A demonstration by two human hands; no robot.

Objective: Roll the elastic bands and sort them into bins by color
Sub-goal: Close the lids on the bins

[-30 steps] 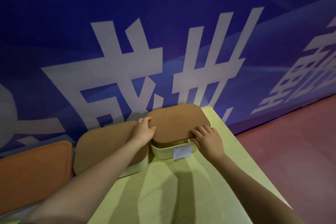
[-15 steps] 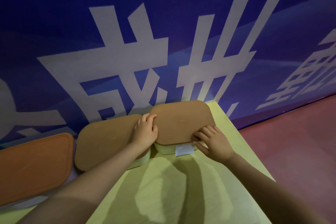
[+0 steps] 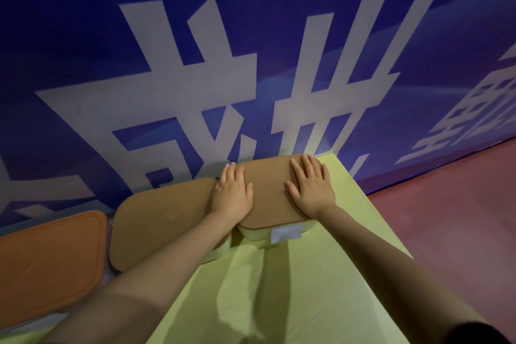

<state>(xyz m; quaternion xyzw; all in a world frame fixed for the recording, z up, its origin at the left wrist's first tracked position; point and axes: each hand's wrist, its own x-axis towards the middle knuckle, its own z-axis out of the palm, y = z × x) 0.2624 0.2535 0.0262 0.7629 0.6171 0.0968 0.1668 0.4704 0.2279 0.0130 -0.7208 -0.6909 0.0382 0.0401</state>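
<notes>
an orange lid (image 3: 47, 262) lies at the far left, beside a middle bin (image 3: 220, 248) under a brown lid (image 3: 162, 220). the left hand (image 3: 231, 193) lies flat, fingers straight and together, on the left end of the right lid (image 3: 269, 190); the right hand (image 3: 311, 188) lies flat, fingers spread, on its right end. that lid covers the right bin (image 3: 257, 233), which bears a white label (image 3: 286, 233) and stands on the yellow-green table (image 3: 293, 288), by the blue wall (image 3: 251, 36). no bands show

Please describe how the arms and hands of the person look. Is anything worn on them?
Both forearms are bare. The left hand and right hand wear no gloves, rings or watch that I can see. A dark sleeve edge shows only at the lower right corner.
</notes>
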